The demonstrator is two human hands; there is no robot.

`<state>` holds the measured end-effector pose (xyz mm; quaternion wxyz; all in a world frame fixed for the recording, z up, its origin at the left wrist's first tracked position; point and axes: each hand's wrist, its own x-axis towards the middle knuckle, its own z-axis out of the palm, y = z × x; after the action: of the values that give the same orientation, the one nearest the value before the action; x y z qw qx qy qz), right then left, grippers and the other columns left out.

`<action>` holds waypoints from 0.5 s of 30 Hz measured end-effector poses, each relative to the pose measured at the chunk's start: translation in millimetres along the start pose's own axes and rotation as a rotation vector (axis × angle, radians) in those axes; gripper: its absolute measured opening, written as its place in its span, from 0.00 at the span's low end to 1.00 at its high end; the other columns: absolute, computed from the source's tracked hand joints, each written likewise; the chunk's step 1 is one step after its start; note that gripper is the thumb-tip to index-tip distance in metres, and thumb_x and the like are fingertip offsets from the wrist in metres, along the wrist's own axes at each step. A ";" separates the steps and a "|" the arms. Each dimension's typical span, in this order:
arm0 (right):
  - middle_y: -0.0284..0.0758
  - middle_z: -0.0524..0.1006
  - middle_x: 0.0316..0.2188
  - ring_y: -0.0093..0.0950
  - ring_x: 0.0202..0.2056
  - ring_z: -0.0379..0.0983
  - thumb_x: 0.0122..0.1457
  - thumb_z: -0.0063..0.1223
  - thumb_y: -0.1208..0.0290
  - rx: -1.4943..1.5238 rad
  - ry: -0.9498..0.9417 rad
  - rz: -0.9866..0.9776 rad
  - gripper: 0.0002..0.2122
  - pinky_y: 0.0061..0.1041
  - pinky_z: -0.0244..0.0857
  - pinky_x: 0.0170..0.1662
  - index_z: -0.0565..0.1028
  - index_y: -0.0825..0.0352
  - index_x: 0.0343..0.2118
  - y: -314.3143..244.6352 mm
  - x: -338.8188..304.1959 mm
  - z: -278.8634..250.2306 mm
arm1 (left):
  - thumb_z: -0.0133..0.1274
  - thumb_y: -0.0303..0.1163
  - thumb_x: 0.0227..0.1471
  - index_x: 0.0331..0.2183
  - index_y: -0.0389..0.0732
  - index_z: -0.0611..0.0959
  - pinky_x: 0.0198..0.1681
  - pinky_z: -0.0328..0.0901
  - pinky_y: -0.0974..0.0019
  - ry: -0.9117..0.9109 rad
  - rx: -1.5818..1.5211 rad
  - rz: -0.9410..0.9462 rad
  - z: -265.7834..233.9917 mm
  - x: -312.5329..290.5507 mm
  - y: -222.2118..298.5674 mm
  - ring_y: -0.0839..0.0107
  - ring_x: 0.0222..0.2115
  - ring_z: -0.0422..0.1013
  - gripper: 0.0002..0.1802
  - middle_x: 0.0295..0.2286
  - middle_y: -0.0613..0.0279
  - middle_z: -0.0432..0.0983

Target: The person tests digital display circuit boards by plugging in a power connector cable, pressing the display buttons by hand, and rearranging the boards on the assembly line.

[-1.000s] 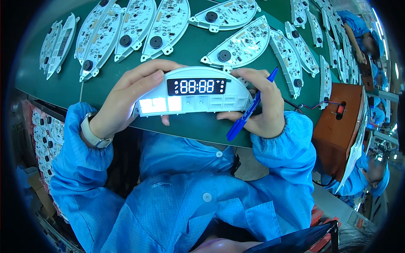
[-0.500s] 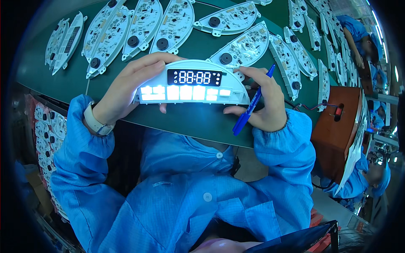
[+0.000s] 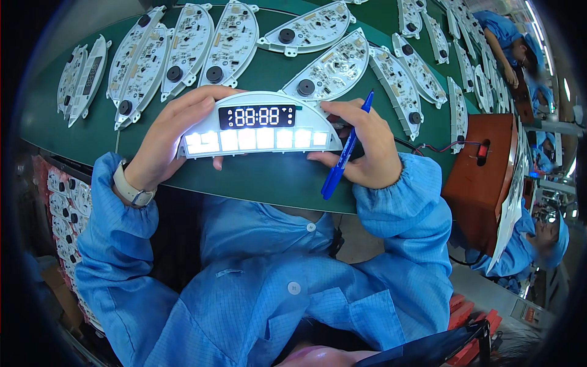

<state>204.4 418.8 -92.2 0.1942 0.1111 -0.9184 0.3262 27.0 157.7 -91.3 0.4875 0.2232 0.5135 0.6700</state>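
Observation:
My left hand (image 3: 174, 137) grips the left end of a white half-moon display module (image 3: 211, 116), thumb on top and fingers beneath. The module's dark clock panel (image 3: 257, 117) shows glowing white digits and icons. Below that runs a row of bright white windows. My right hand (image 3: 370, 144) closes on the module's right end, thumb low and fingers at the upper edge. A blue pen (image 3: 347, 156) slants through that same hand, tip up. The module is held over the front of the green table (image 3: 263, 177).
Several white half-moon boards (image 3: 229, 43) with black round parts lie across the table's far side. At the right stands a brown box (image 3: 480, 177) with a wire and red switch. More boards fill a rack (image 3: 64, 196) at the left. Co-workers in blue (image 3: 501, 37) sit at the far right.
The whole view has shifted, so the table, module and hands appear farther left. The module's right-hand windows now glow more evenly. Both hands keep their hold, and the pen remains in the right.

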 end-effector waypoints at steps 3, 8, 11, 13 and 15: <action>0.44 0.80 0.40 0.42 0.38 0.79 0.44 0.76 0.66 0.003 -0.009 -0.029 0.31 0.36 0.75 0.39 0.74 0.68 0.52 0.4 0.9 -1.1 | 0.42 0.40 0.69 0.56 0.30 0.73 0.29 0.75 0.69 0.005 0.002 -0.010 1.3 -1.7 0.7 0.70 0.30 0.79 0.25 0.40 0.53 0.80; 0.43 0.80 0.36 0.40 0.34 0.79 0.43 0.76 0.68 0.011 -0.003 -0.069 0.28 0.34 0.73 0.36 0.76 0.70 0.49 -1.2 2.0 -4.6 | 0.41 0.42 0.69 0.55 0.30 0.74 0.28 0.75 0.68 0.008 0.036 0.020 7.1 -7.3 2.3 0.70 0.32 0.79 0.26 0.44 0.52 0.78; 0.43 0.80 0.35 0.39 0.33 0.78 0.43 0.76 0.70 0.024 0.010 -0.096 0.28 0.33 0.73 0.35 0.77 0.71 0.49 -3.3 4.7 -6.1 | 0.45 0.39 0.67 0.54 0.30 0.75 0.28 0.76 0.69 0.011 0.050 0.067 11.0 -11.5 3.9 0.70 0.36 0.79 0.23 0.51 0.50 0.74; 0.43 0.80 0.35 0.39 0.33 0.78 0.43 0.75 0.70 0.040 0.031 -0.152 0.28 0.33 0.73 0.34 0.76 0.72 0.49 -4.2 7.3 -7.1 | 0.49 0.35 0.65 0.53 0.31 0.75 0.29 0.77 0.70 0.013 0.110 0.111 13.8 -14.3 4.9 0.70 0.37 0.79 0.21 0.53 0.49 0.73; 0.43 0.80 0.35 0.39 0.33 0.78 0.43 0.75 0.71 0.027 0.029 -0.180 0.28 0.33 0.73 0.33 0.76 0.73 0.48 -5.7 8.7 -9.3 | 0.56 0.27 0.59 0.52 0.32 0.76 0.31 0.78 0.70 0.015 0.119 0.108 15.5 -17.0 7.0 0.69 0.40 0.78 0.20 0.55 0.49 0.70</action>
<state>201.1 419.8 -78.6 0.2346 0.1907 -0.8974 0.3213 43.6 149.9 -75.8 0.4325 0.2742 0.5433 0.6653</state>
